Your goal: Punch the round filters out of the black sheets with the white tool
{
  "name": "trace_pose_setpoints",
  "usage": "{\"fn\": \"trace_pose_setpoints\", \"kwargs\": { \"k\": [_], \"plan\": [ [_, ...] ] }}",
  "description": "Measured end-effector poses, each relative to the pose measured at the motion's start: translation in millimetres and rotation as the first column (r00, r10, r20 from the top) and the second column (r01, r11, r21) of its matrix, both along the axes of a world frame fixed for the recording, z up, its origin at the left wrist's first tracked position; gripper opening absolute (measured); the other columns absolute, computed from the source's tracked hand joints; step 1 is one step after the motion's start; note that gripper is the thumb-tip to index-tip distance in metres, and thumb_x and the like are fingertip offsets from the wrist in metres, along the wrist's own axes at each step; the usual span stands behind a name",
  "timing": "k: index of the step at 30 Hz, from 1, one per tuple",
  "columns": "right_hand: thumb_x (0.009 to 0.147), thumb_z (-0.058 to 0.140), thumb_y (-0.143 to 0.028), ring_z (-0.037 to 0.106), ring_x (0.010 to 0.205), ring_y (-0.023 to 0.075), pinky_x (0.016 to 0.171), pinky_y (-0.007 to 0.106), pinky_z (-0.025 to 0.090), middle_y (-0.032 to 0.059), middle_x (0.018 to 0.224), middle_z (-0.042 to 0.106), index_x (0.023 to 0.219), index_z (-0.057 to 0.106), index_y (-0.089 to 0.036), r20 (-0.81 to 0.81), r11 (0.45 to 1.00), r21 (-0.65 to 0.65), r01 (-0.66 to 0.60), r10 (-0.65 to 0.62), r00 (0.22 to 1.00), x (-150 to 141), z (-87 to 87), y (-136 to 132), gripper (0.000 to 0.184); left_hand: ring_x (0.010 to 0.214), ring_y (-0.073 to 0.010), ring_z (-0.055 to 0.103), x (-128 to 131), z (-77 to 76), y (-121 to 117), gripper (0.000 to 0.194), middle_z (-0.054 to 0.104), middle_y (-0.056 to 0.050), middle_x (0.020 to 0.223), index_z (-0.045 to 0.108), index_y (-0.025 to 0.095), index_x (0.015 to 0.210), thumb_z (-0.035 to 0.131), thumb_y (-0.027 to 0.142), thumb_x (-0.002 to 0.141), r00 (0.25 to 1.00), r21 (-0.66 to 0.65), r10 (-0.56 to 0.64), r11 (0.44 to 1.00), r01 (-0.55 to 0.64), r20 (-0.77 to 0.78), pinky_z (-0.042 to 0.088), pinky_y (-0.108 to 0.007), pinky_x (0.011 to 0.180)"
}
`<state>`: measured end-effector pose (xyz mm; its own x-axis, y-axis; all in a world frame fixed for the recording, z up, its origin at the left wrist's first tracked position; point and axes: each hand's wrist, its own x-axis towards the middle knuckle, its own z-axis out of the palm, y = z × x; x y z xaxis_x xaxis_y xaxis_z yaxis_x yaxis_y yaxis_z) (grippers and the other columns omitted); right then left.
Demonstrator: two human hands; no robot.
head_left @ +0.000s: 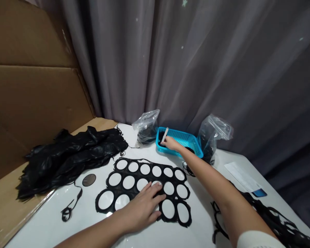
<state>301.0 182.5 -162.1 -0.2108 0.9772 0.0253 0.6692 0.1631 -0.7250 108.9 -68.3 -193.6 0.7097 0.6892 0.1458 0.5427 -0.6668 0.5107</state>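
My left hand point(144, 208) lies flat with its fingers spread on a thin black sheet with rows of round cut-outs point(136, 192). White table shows through the holes. My right hand point(170, 142) reaches into the left end of a blue plastic basket point(179, 153), its fingers bent and closed. From these fingers a slim pale strip point(165, 133) sticks up; its lower end is hidden. Dark pieces lie in the basket under the fingertips, and a black disc point(189, 149) rests near its front right.
Clear bags with black contents, a left bag point(146, 132) and a right bag point(210, 137), flank the basket. A crumpled black pile point(72, 155), dark disc point(89, 179) and scrap point(67, 213) are left. Black offcuts point(274, 217) and paper point(241, 176) lie right. Cardboard point(33, 103) stands left.
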Motion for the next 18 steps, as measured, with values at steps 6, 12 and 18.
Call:
{"fn": "trace_pose_setpoints", "kwargs": {
  "k": [6, 12, 18],
  "plan": [
    [0.083, 0.063, -0.023, 0.062, 0.079, 0.0204, 0.074, 0.029, 0.043, 0.0072, 0.081, 0.069, 0.075, 0.061, -0.017, -0.039, 0.989, 0.111, 0.099, -0.096, 0.995, 25.4, 25.4, -18.6, 0.010, 0.145, -0.0337, 0.035, 0.9, 1.8, 1.1, 0.052, 0.043, -0.017, 0.152, 0.052, 0.020, 0.140, 0.063, 0.017, 0.089, 1.000, -0.019, -0.008, 1.000, 0.007, -0.010, 0.028, -0.057, 0.117],
    [0.091, 0.057, -0.041, 0.064, 0.076, 0.0204, 0.072, 0.030, 0.048, 0.0055, 0.082, 0.070, 0.085, 0.062, -0.019, -0.321, 0.978, 0.203, 0.039, 0.029, 0.947, 58.0, 3.8, -125.3, 0.024, 0.146, -0.0337, 0.033, 0.7, 0.3, -0.5, 0.055, 0.038, -0.017, 0.155, 0.048, 0.021, 0.142, 0.063, 0.017, 0.090, 0.999, 0.045, -0.001, 0.999, 0.003, -0.049, 0.031, -0.058, 0.116],
    [0.094, 0.059, -0.037, 0.067, 0.080, 0.0216, 0.072, 0.034, 0.052, 0.0056, 0.089, 0.068, 0.086, 0.065, -0.022, -0.446, 0.988, 0.120, 0.096, -0.033, 0.894, 80.7, -0.2, -228.3, 0.018, 0.147, -0.0339, 0.030, 12.4, 7.0, -6.9, 0.061, 0.037, -0.016, 0.157, 0.045, 0.022, 0.143, 0.070, 0.027, 0.088, 0.991, 0.123, -0.104, 0.986, 0.114, -0.084, 0.024, -0.059, 0.119]
  ]
}}
